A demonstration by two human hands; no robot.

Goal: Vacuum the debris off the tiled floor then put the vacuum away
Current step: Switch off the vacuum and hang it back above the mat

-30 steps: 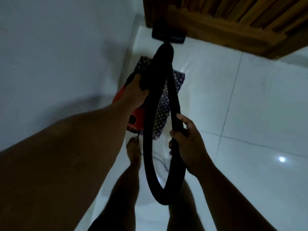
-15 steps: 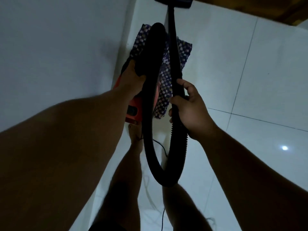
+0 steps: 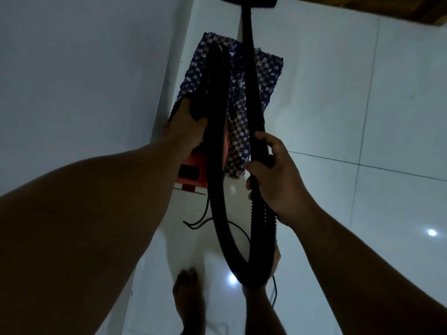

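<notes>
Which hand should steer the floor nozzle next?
Right. The right hand already grips the wand that runs straight to the floor nozzle. The left hand is occupied holding the vacuum body.

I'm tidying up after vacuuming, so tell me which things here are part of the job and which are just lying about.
Part of the job: red vacuum body, black hose, wand, floor head, power cord.

Just lying about: patterned mat, wooden furniture.
</notes>
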